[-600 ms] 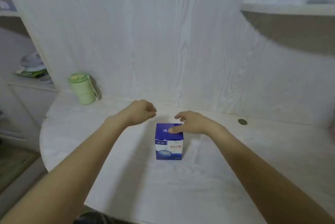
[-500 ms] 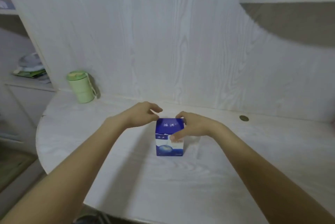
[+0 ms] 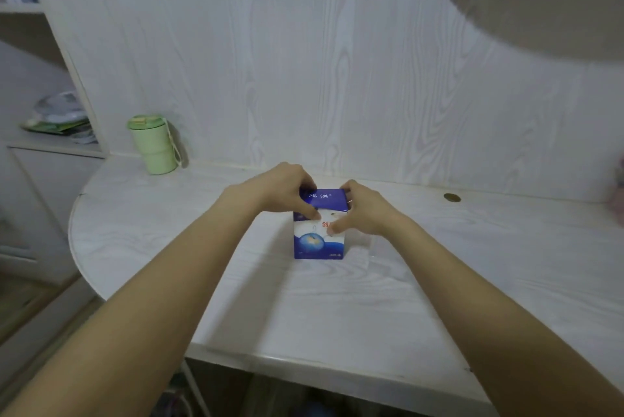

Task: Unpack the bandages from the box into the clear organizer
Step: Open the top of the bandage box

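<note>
Box (image 3: 319, 241) dead centre in the head view, standing upright on the white wood-grain counter (image 3: 337, 308): dark blue top, white front with red characters, blue globe design low on the front. Left hand (image 3: 283, 192) clamps the box's upper left corner, fingers curled over the top, thumb on the front. Right hand (image 3: 363, 210) grips the upper right corner, thumb pressed against the front face. Far left of the box, by the wall, stands a green cup (image 3: 153, 144). Right of the box, a small round brass-coloured disc (image 3: 451, 197) lies on the counter.
</note>
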Tool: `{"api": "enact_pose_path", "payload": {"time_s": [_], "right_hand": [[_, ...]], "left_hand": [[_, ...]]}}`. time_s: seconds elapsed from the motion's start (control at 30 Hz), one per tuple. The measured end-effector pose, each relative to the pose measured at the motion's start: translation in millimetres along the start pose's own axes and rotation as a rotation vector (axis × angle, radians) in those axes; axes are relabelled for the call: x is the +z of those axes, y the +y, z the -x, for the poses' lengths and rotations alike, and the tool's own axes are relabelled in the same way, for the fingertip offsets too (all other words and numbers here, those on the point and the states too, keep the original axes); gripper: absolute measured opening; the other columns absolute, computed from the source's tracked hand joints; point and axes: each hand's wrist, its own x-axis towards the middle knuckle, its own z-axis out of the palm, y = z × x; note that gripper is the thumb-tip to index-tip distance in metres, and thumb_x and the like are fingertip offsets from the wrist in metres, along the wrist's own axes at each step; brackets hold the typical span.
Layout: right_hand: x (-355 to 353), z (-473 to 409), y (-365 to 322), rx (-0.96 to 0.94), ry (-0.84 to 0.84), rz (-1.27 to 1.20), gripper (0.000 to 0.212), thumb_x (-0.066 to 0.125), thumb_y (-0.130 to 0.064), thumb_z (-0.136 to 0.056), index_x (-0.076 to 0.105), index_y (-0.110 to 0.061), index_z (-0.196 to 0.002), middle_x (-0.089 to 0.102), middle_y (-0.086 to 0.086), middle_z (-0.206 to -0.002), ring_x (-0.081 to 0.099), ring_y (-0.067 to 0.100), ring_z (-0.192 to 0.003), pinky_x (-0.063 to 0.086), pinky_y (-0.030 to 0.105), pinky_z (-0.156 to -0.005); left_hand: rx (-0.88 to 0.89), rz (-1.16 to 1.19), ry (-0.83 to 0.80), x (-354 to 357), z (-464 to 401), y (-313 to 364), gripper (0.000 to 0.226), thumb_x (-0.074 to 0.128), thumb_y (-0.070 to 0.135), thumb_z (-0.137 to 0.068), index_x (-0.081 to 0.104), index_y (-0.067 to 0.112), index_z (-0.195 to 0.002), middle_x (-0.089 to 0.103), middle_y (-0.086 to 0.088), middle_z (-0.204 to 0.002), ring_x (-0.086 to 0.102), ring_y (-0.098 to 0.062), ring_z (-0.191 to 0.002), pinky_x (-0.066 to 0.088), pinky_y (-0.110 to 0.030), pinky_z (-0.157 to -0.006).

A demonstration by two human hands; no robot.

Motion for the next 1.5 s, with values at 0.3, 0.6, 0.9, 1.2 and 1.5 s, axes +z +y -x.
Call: {"api": "enact_pose_path", "payload": {"time_s": [0.3, 0.6, 0.9, 1.2, 1.5], "right_hand": [[5, -3, -1, 0.085, -0.083, -0.061, 0.089, 0.082, -0.021, -0.070, 0.027, -0.016, -0.139, 0.048, 0.004, -0.133, 0.050, 0.024, -0.117, 0.047, 0.041, -0.095], [5, 8, -12, -0.011, 0.158, -0.349, 0.062, 0.053, -0.028, -0.093, 0.021, -0.027, -0.145, 0.063, 0.008, -0.109, 0.064, 0.023, -0.094, 0.055, 0.037, -0.082], [2, 16, -2, -0.025, 0.284, -0.140, 0.036, 0.042, -0.010, -0.097, 0.050, -0.012, -0.132, 0.039, 0.007, -0.135, 0.050, 0.021, -0.108, 0.048, 0.029, -0.089], [16, 17, 6, -0.030, 0.216, -0.204, 0.034, 0.034, -0.017, -0.100, 0.058, -0.004, -0.120, 0.064, 0.006, -0.118, 0.055, 0.016, -0.095, 0.040, 0.018, -0.055], [-3, 42, 18, -0.010, 0.238, -0.287, 0.043, 0.036, -0.033, -0.101, 0.045, -0.015, -0.139, 0.048, 0.000, -0.141, 0.043, 0.019, -0.129, 0.037, 0.044, -0.108]], "left_hand": [[-0.290, 0.758, 0.387, 15, -2, -16, 0.031, 0.063, 0.033, -0.089, 0.051, 0.009, -0.104, 0.066, -0.012, -0.095, 0.066, -0.019, -0.060, 0.054, -0.028, -0.055], [0.007, 0.545, 0.611, 34, 17, 5, 0.011, 0.057, 0.024, -0.090, 0.058, 0.023, -0.101, 0.058, 0.007, -0.108, 0.054, -0.008, -0.099, 0.043, -0.021, -0.080], [-0.132, 0.709, 0.590, 36, 26, 0, 0.022, 0.047, 0.010, -0.093, 0.063, 0.015, -0.108, 0.058, 0.003, -0.112, 0.056, -0.008, -0.095, 0.042, -0.002, -0.059], [-0.304, 0.597, 0.359, 62, 38, -17, 0.040, 0.041, 0.006, -0.092, 0.063, 0.019, -0.123, 0.067, -0.005, -0.119, 0.060, -0.020, -0.109, 0.044, -0.028, -0.094], [-0.393, 0.423, 0.653, 50, 36, 7, 0.036, 0.042, 0.007, -0.093, 0.056, 0.012, -0.126, 0.051, -0.008, -0.134, 0.047, -0.024, -0.122, 0.036, -0.031, -0.100]]}}
